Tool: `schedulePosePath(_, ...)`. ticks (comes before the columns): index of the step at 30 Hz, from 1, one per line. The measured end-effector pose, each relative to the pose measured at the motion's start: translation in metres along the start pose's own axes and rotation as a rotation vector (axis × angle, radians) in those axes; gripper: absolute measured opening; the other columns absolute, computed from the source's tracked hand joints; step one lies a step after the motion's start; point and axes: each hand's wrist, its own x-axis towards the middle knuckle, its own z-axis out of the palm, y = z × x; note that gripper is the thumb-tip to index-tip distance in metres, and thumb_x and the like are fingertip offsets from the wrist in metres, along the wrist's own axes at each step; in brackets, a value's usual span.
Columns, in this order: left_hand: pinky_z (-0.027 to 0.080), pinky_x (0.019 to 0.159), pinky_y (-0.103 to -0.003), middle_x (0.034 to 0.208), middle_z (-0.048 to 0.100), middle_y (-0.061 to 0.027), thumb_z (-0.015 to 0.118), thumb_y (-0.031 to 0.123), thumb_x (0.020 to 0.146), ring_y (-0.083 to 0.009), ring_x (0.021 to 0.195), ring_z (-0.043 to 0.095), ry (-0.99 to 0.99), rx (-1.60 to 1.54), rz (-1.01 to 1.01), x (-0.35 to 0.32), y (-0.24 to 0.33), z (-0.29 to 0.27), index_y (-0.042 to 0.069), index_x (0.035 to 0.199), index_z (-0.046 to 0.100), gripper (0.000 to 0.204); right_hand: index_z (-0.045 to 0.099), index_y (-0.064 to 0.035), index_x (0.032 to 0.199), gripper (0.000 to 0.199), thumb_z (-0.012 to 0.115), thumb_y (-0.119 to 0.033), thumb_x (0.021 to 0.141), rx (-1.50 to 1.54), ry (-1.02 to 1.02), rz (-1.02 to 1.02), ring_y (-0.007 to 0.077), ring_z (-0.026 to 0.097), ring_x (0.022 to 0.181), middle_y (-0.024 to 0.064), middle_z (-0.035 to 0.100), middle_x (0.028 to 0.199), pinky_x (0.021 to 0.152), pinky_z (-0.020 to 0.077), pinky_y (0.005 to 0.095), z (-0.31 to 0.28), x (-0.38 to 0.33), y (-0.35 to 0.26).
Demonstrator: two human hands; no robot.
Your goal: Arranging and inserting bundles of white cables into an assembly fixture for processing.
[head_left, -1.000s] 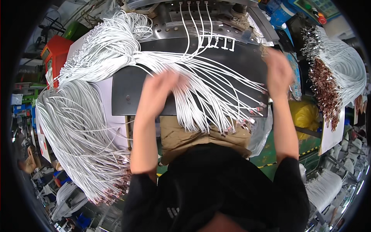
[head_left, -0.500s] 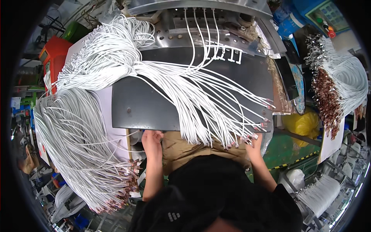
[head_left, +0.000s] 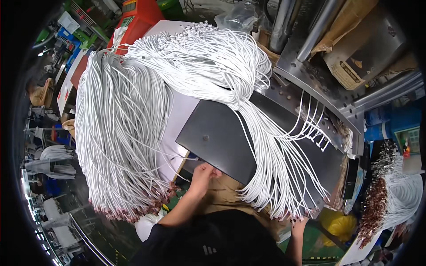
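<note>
The left grip (head_left: 205, 176) had its fingers curled at the near edge of the dark worktop (head_left: 211, 135); whether they clasped it, I could not tell. The right grip (head_left: 299, 224) was just below the tips of the white cables (head_left: 264, 164), and its fingers were too covered to show whether they held any. Those cables fanned over the worktop, right of the left grip and up from the right one. Each looked light, bendy and smooth (a loose handful would probably slither and tangle), so the safest hold seemed to be round several strands just behind the reddish connectors (head_left: 290, 216), which looked easier to damage. Well above the right grip, a few cables vanished under a steel machine plate (head_left: 330, 95), their far ends hidden.
</note>
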Motion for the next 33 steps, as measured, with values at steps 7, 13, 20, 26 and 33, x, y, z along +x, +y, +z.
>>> schedulePosePath(7, 0.051, 0.069, -0.026, 0.075, 0.067, -0.0057, 0.053, 0.029, 0.104, -0.0125, 0.069, 0.063, -0.017, 0.033, 0.044, 0.005, -0.001, 0.008, 0.003, 0.085, 0.066, 0.034, 0.026, -0.0007, 0.149, 0.061, 0.051, 0.004, 0.093, 0.113, 0.018, -0.053, 0.0259, 0.06, 0.115, 0.019, 0.05, 0.139, 0.091, 0.0531, 0.0353, 0.009, 0.022, 0.01)
schedulePosePath(13, 0.042, 0.059, -0.025, 0.067, 0.063, -0.0047, 0.046, 0.031, 0.107, -0.0123, 0.059, 0.054, 0.019, 0.172, 0.344, -0.038, -0.015, 0.02, 0.001, 0.075, 0.064, 0.047, 0.068, 0.0066, 0.109, 0.036, 0.063, -0.024, 0.092, -0.42, -0.464, 0.195, 0.0239, 0.071, 0.086, 0.0179, 0.073, 0.098, 0.075, 0.0548, 0.032, -0.032, 0.029, -0.078)
schedulePosePath(20, 0.04, 0.054, -0.032, 0.067, 0.061, -0.0074, 0.022, 0.075, 0.097, -0.0189, 0.059, 0.052, -0.804, 0.08, 0.829, -0.117, 0.111, 0.144, 0.001, 0.073, 0.061, 0.087, 0.071, 0.0031, 0.108, 0.04, 0.058, -0.034, 0.1, -0.007, -0.2, -0.437, 0.0143, 0.067, 0.083, 0.0103, 0.07, 0.113, 0.068, 0.0496, 0.0264, -0.04, 0.038, -0.219)
schedulePosePath(26, 0.05, 0.059, -0.03, 0.07, 0.064, -0.0044, 0.047, 0.074, 0.091, -0.0225, 0.062, 0.061, -1.274, -0.22, 1.202, -0.199, 0.172, 0.225, 0.007, 0.076, 0.069, 0.072, 0.072, -0.0056, 0.112, 0.026, 0.061, -0.022, 0.095, -0.894, 0.125, -1.387, 0.0348, 0.065, 0.107, 0.0146, 0.064, 0.13, 0.098, 0.0472, 0.0402, 0.077, 0.112, -0.29)
schedulePosePath(33, 0.043, 0.048, -0.029, 0.064, 0.057, -0.0047, 0.057, 0.074, 0.079, -0.02, 0.055, 0.056, -1.215, -0.206, 1.256, -0.208, 0.163, 0.227, 0.007, 0.068, 0.061, 0.068, 0.074, -0.0001, 0.094, 0.023, 0.057, -0.015, 0.097, -0.099, 0.342, -0.749, 0.0159, 0.065, 0.086, 0.0072, 0.072, 0.091, 0.079, 0.05, 0.0292, 0.028, 0.072, -0.241)
